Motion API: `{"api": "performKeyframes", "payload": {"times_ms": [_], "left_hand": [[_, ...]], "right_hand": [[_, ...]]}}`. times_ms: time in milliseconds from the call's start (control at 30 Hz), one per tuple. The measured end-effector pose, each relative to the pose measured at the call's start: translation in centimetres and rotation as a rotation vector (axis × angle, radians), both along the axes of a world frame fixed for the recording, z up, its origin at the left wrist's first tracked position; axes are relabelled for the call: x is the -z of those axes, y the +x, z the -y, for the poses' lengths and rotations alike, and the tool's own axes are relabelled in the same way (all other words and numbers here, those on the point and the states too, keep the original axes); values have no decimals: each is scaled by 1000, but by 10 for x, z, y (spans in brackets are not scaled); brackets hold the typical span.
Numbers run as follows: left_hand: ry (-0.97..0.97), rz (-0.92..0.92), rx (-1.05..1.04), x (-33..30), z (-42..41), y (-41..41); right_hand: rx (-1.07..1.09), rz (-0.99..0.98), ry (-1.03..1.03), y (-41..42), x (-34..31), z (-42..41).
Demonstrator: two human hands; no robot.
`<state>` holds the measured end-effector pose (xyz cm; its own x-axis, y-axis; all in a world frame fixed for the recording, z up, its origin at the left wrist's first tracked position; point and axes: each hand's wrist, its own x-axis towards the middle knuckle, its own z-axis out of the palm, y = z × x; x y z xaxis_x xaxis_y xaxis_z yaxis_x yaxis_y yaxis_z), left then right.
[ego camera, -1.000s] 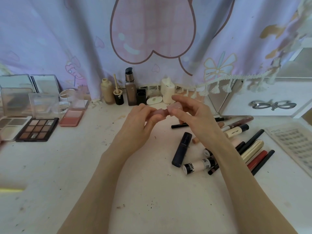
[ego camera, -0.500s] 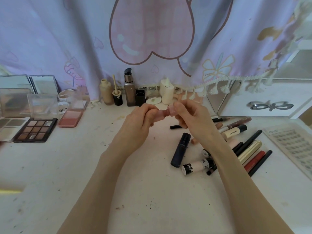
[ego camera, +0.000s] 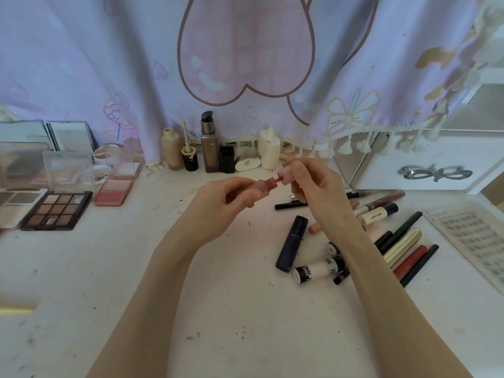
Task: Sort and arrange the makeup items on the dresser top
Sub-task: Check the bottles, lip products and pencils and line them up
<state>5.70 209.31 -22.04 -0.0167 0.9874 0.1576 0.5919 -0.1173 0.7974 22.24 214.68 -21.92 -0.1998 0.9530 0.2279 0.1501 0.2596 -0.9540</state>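
My left hand [ego camera: 223, 203] grips a small pink lip-gloss bottle [ego camera: 263, 185] above the middle of the white dresser top [ego camera: 245, 309]. My right hand [ego camera: 319, 186] pinches its pale pink cap [ego camera: 285, 174], drawn slightly away from the bottle neck, with a thin red wand stem showing between them. A pile of tubes and pencils lies at the right: a dark navy tube [ego camera: 291, 242], a black-and-white tube [ego camera: 319, 270], a gold tube [ego camera: 402, 246], a red pencil [ego camera: 409, 261].
Bottles stand in a row at the back: a beige foundation bottle [ego camera: 170, 151], a pump bottle [ego camera: 209, 150], a cream bottle [ego camera: 269, 150]. Eyeshadow palettes [ego camera: 56, 211] and a blush compact [ego camera: 114, 190] lie left. A lash card [ego camera: 474, 236] lies right, by a white drawer unit [ego camera: 425, 165].
The cap has come apart from the bottle: my right hand has drawn it a little up and right, baring the wand stem, while my left hand keeps the bottle.
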Motion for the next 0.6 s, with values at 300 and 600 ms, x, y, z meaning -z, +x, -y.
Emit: {"api": "performKeyframes", "payload": {"times_ms": [300,600], "left_hand": [[48,19,-53,-2,1,-6],[49,-8,-31,-1,1,-3]], "right_hand": [[67,-89,31,6,-4,-3],[72,-83,70,6,-3,-4]]}}
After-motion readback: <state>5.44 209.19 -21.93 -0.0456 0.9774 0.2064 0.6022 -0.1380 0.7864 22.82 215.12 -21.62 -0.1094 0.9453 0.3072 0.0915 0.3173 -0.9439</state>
